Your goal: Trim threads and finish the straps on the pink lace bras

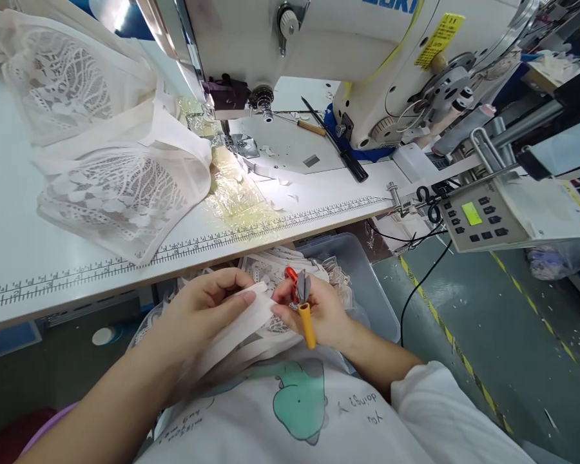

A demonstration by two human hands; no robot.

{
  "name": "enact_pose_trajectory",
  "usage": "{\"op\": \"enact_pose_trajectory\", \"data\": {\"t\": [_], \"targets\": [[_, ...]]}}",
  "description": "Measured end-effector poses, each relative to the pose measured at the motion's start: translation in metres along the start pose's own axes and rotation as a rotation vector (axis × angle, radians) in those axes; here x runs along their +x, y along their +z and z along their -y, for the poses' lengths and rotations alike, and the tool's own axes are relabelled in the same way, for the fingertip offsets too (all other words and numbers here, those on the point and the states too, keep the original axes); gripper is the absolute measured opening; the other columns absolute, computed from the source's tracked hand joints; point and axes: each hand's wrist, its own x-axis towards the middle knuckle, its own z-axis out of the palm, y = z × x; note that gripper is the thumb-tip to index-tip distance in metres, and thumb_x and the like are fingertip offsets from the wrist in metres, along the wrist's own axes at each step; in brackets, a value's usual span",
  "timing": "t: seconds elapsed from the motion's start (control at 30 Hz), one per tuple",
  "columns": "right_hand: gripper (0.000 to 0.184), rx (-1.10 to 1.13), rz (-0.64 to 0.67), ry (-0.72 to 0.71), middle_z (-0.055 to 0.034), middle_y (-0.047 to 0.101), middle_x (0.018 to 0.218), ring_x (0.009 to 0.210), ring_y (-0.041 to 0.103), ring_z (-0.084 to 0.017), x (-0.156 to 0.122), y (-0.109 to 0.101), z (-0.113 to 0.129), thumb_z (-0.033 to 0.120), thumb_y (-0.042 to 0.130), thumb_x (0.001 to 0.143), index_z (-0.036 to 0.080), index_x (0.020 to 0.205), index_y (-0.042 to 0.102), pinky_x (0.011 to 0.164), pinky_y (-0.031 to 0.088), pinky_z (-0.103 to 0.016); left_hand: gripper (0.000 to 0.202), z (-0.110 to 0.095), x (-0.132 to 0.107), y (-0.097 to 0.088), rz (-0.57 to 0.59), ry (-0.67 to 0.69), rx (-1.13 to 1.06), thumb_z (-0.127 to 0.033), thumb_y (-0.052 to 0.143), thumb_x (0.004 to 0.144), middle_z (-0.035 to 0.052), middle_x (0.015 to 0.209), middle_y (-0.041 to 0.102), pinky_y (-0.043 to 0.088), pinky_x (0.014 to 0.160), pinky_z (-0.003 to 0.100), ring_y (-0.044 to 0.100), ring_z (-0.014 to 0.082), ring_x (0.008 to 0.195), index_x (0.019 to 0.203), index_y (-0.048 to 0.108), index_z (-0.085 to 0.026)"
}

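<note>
Head view: left hand (207, 309) grip pinched closed on white fabric band (236, 327), in front of tabletop (24, 248); band's long axis runs upper right to lower left. Right hand (326, 312) nearer upper end, fingertips touching it, grip curled around yellow-handled snips (307, 324).

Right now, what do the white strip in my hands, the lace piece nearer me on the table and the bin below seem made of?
White strip: probably fabric, matte, since it bends softly and shows no shine. Lace piece: sheer textile, perhaps synthetic, with patterned openwork. Bin: likely plastic, smooth and slightly translucent, judging by its cloudy grey wall.
</note>
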Motion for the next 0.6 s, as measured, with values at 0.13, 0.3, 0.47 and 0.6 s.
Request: {"op": "enact_pose_trajectory", "data": {"t": [0.13,0.3,0.47,0.6], "targets": [[0.024,0.003,0.062,0.008,-0.0015,0.055,0.073,0.062,0.049,-0.012,0.004,-0.005,0.004,0.039,0.060,0.073,0.019,0.078,0.047,0.057,0.043,-0.025,0.022,0.002,0.001,0.000,0.017,-0.008,-0.030,-0.039,0.058,0.073,-0.0032,0.059,0.049,0.029,0.041,0.016,0.035,0.0052,0.047,0.072,0.056,-0.017],[0.052,-0.237,0.442,-0.004,-0.0014,0.049,0.071,0.061,0.045,-0.013,0.012,-0.037,0.005,0.070,0.049,0.068,0.019,0.074,0.040,0.055,0.038,-0.025,0.023,-0.003,0.000,-0.001,0.057,-0.007,0.028,-0.040,0.057,0.072,-0.0017,0.062,0.051,0.035,0.050,0.019,0.043,0.0092,0.056,0.069,0.056,-0.017],[0.061,-0.584,0.691,-0.035,0.0018,0.040,0.063,0.053,0.032,-0.010,0.010,-0.060,0.000,0.080,0.027,0.070,0.020,0.067,0.033,0.050,0.026,-0.024,0.024,0.000,0.001,-0.002,0.065,0.031,0.137,-0.037,0.051,0.074,-0.0035,0.058,0.043,0.031,0.050,0.020,0.037,0.0083,0.054,0.063,0.053,-0.016],[0.063,-0.675,0.695,0.001,0.0027,0.038,0.060,0.051,0.028,-0.009,0.004,-0.058,0.004,0.081,0.026,0.069,0.019,0.065,0.033,0.049,0.023,-0.023,0.025,0.003,0.004,-0.001,0.042,0.039,0.193,-0.034,0.049,0.074,-0.0044,0.054,0.039,0.027,0.049,0.020,0.034,0.0078,0.052,0.058,0.049,-0.016]]}}
